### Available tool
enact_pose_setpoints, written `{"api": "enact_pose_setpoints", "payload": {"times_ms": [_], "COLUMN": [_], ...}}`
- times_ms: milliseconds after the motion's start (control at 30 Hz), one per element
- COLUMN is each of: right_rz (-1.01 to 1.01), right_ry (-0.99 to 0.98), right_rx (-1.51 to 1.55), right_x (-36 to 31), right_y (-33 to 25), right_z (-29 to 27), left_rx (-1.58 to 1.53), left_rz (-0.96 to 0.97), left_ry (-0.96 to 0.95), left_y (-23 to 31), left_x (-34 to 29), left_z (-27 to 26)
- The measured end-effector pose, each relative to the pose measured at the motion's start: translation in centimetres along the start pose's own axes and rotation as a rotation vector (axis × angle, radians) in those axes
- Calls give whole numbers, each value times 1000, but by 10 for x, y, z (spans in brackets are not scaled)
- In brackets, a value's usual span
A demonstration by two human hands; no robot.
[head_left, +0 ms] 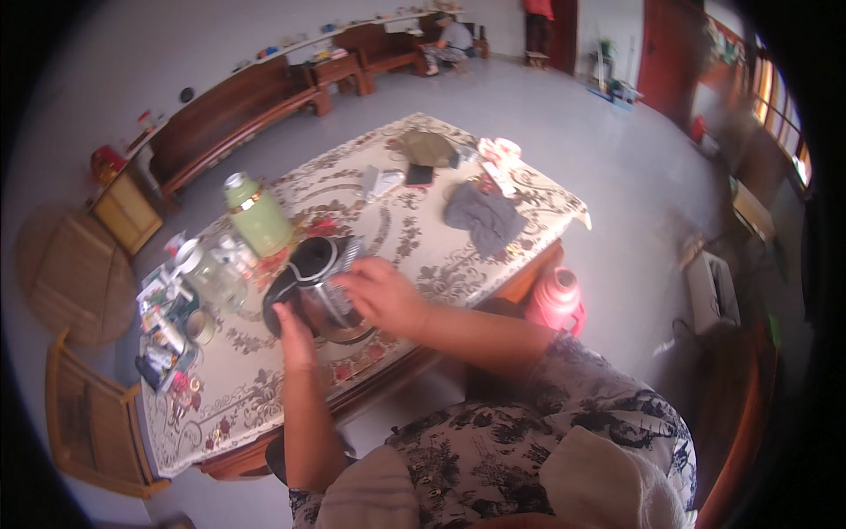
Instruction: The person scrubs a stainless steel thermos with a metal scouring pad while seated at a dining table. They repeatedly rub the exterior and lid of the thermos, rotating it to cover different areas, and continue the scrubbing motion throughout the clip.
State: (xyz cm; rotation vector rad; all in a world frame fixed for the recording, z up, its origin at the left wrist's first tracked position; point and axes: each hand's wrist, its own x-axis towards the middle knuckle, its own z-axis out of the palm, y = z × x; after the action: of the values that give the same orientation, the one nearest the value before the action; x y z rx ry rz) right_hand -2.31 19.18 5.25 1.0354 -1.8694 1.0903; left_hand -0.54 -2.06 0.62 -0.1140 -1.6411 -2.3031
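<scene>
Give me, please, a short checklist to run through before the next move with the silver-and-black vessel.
1. Left grip at the left side of the vessel: ok.
2. Right grip at its right side: ok, though blurred.
3. Vessel resting fully on the tablecloth: cannot tell.
4. Vessel's contents: cannot tell.
5. Far-left side free of obstacles: not ok, green flask and clear jar stand nearby.

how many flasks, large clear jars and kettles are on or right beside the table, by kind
Flasks: 2, the green flask and the pink flask
Large clear jars: 1, the clear jar
Kettles: 1, the shiny kettle
Total: 4
</scene>
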Motion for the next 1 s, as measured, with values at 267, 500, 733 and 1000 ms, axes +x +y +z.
{"api": "enact_pose_setpoints", "payload": {"times_ms": [267,500,733,1000], "right_rz": [517,576,427,487], "right_ry": [51,-49,6,-1], "right_rx": [388,202,124,367], "right_x": [-46,-82,-76,-72], "right_y": [38,63,56,45], "right_z": [19,43,39,18], "left_rx": [113,73,89,116], "left_rz": [-45,-26,116,34], "left_ry": [150,78,-20,34], "left_y": [11,19,29,6], "left_x": [-11,-13,-12,-3], "left_z": [17,27,33,9]}}
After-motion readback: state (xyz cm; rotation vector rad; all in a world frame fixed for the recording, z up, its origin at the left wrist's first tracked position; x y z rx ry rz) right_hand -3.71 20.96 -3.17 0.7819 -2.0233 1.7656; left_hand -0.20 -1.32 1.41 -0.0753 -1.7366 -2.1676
